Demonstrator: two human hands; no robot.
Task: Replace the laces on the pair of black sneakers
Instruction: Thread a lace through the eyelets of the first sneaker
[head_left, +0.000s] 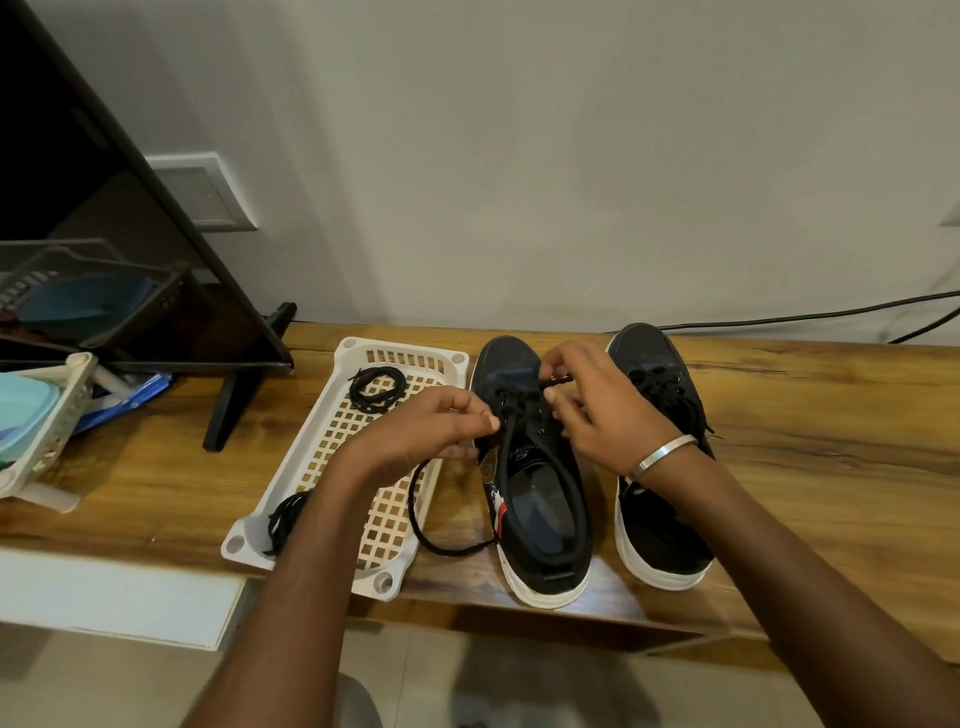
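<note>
Two black sneakers with white soles stand side by side on the wooden table, toes toward the wall. The left sneaker has a black lace partly threaded through its front eyelets. My left hand pinches one strand of that lace by the shoe's left eyelets; the strand loops down over the tray's edge. My right hand, a silver bangle on its wrist, pinches the lace's other end above the toe. The right sneaker stays laced and is partly hidden by my right forearm.
A white perforated plastic tray lies left of the shoes, holding a coiled black lace at its far end and a loose bundle of black lace near its front. A dark monitor on a stand and a white basket sit at the left. A cable runs along the wall.
</note>
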